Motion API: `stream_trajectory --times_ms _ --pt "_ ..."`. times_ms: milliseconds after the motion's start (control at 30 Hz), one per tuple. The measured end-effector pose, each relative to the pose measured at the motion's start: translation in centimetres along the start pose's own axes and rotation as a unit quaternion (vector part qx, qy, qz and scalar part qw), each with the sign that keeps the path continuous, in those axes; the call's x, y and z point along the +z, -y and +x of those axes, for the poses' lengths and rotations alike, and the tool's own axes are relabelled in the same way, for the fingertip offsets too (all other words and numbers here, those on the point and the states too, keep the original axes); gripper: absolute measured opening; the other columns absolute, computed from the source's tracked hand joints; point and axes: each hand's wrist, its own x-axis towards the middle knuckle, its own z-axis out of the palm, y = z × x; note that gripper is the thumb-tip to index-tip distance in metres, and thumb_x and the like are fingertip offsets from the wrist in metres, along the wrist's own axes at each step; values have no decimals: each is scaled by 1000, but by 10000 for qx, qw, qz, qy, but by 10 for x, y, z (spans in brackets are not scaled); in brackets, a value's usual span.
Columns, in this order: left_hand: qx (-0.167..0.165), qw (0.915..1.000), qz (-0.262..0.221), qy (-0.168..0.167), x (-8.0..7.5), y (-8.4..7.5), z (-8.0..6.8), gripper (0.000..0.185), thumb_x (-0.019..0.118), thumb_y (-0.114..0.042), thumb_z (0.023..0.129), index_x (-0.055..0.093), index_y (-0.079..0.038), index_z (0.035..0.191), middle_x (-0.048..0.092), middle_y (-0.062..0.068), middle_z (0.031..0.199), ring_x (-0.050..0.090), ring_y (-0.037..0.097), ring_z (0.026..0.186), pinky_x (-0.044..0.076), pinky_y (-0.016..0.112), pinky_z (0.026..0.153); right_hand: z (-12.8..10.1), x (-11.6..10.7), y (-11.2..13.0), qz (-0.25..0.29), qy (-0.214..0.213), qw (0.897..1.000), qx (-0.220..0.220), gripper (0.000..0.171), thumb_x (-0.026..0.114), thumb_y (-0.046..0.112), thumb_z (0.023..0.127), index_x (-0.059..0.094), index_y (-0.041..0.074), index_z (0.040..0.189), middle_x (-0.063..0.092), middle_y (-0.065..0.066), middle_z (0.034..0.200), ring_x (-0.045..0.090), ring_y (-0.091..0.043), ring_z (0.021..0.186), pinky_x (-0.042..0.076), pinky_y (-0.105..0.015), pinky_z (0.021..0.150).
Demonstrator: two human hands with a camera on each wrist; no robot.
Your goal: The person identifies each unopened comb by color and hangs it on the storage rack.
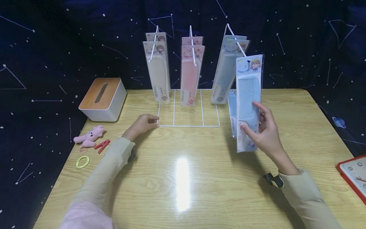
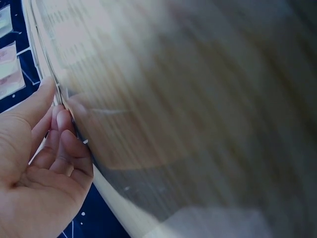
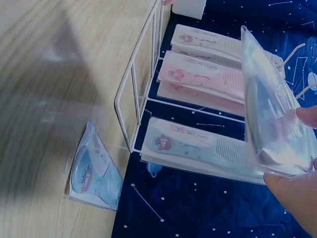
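A white wire rack stands on the wooden table, with packaged combs hanging from its pegs: cream, pink and blue. My right hand grips a blue packaged comb upright, just right of the rack; in the right wrist view its clear packet is pinched at the right edge. Another blue comb packet lies on the table behind it. My left hand touches the rack's front left corner, fingers curled against the wire.
A white tissue box with a wooden lid sits at the far left. A pink plush toy, a red clip and a yellow hair tie lie near the left edge. A red-framed clock sits at the right edge.
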Motion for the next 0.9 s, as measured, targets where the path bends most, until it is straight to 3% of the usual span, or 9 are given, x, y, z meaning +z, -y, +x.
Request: stream_trajectory --times_ms 267,433,567,700,900 --pt "143 9999 36 -75 0 2 1 44 64 -15 91 54 2 130 59 22 126 55 34 117 43 44 103 35 5 -17 -132 39 9996 237 66 58 -20 81 36 2 140 44 2 121 49 -12 103 47 -11 85" --pt "78 9999 4 -78 2 2 2 43 64 -14 91 54 2 130 59 21 125 55 34 117 42 44 104 59 3 -34 -536 118 9979 337 56 60 -9 86 38 1 137 49 5 112 49 -11 98 45 -14 79" --pt "44 10000 -31 -61 2 0 3 44 64 -14 91 54 1 131 59 20 125 55 33 116 44 44 102 74 -2 -47 -779 372 9939 689 55 61 0 89 37 6 139 49 -3 117 49 -16 104 44 -18 85" --pt "42 10000 -33 -40 2 0 3 44 63 -15 92 53 1 132 59 20 126 55 33 117 44 43 101 81 -8 -60 -1283 636 9821 1225 56 61 11 92 36 8 142 45 -19 130 47 -29 115 42 -33 96" --pt "71 10000 -1 -62 1 0 0 44 64 -14 91 53 2 131 59 21 125 55 34 117 44 44 101 79 -14 -82 -2113 885 9523 2018 62 62 21 92 33 5 144 39 -29 136 41 -45 121 39 -55 98"
